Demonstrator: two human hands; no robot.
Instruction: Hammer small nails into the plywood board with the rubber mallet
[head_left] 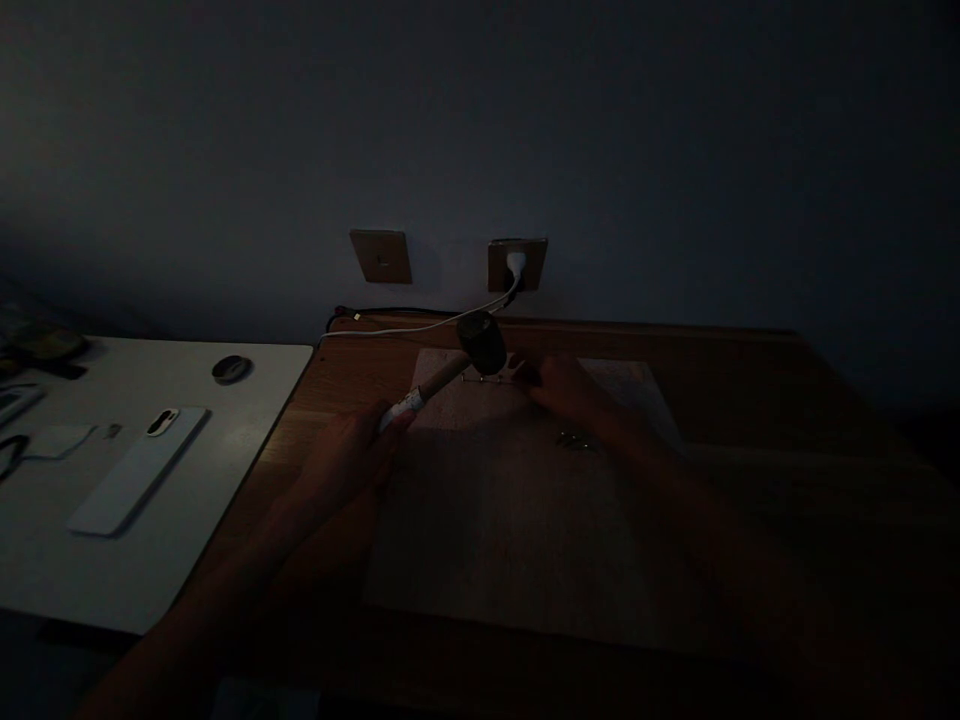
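Note:
The scene is very dark. My left hand [349, 455] is closed round the wooden handle of a mallet [450, 368]. Its black head hangs above the far edge of a pale board [510, 520] that lies on the wooden table [750, 400]. My right hand [566, 388] rests on the board just right of the mallet head, fingers pinched on something small I cannot make out. A row of small nails [484, 379] stands along the board's far edge, under the mallet head. A few more small metal pieces [574, 440] lie by my right wrist.
A white table [112, 540] to the left carries a white phone [139, 468], a dark round object [231, 368] and other small items. On the wall are a switch [381, 256] and a socket [517, 264] with a white plug and cable [420, 327].

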